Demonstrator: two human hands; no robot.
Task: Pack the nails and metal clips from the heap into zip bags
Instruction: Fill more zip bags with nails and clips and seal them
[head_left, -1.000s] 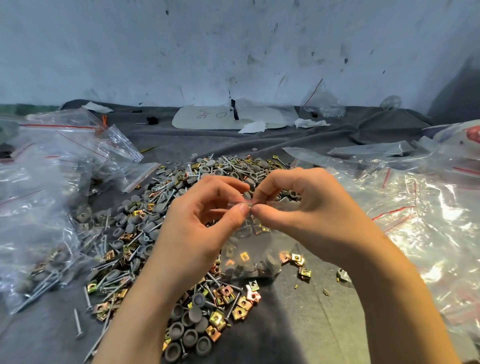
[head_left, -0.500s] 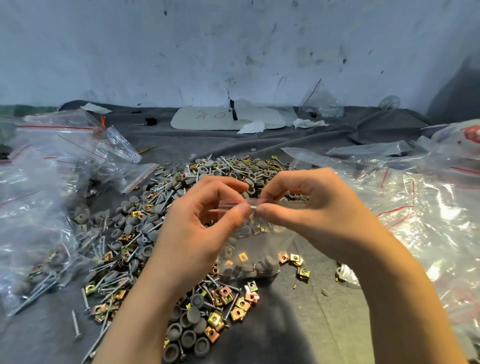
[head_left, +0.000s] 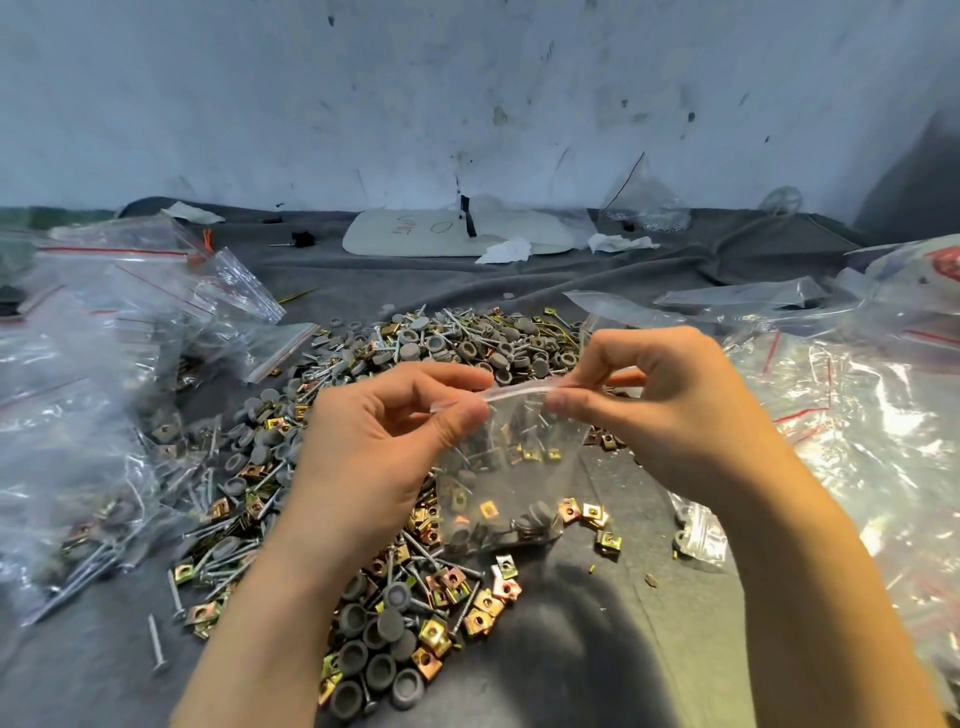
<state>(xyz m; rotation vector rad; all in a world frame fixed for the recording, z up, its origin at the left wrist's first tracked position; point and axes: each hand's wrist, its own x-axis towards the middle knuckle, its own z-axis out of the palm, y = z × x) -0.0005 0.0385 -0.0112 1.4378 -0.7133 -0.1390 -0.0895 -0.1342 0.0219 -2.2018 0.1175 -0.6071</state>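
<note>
The person holds a small clear zip bag (head_left: 511, 467) up between both hands, above the near edge of the heap (head_left: 291, 467) of nails, brass-coloured metal clips and round grey caps spread over the grey cloth (head_left: 597, 649). The left hand (head_left: 374, 447) pinches the left end of the bag's top strip between thumb and forefinger, with the other fingers curled loosely behind. The right hand (head_left: 670, 410) pinches the right end of the same strip between thumb and forefinger, its remaining fingers bent inward above. The strip runs taut between the two pinches; whether the seal is pressed closed along its length cannot be told. The bag hangs down from the strip, and a small load of grey caps and clips sits in its bottom, which lies at or just above the cloth. A few loose clips (head_left: 592, 514) lie just beside the bag's lower right corner. Filled bags (head_left: 78, 441) with red seal lines are piled to the left of the heap, and a mound of clear bags (head_left: 872, 415) lies to the right. A flat white board (head_left: 415, 234) rests at the back near the marked wall (head_left: 467, 78).
</note>
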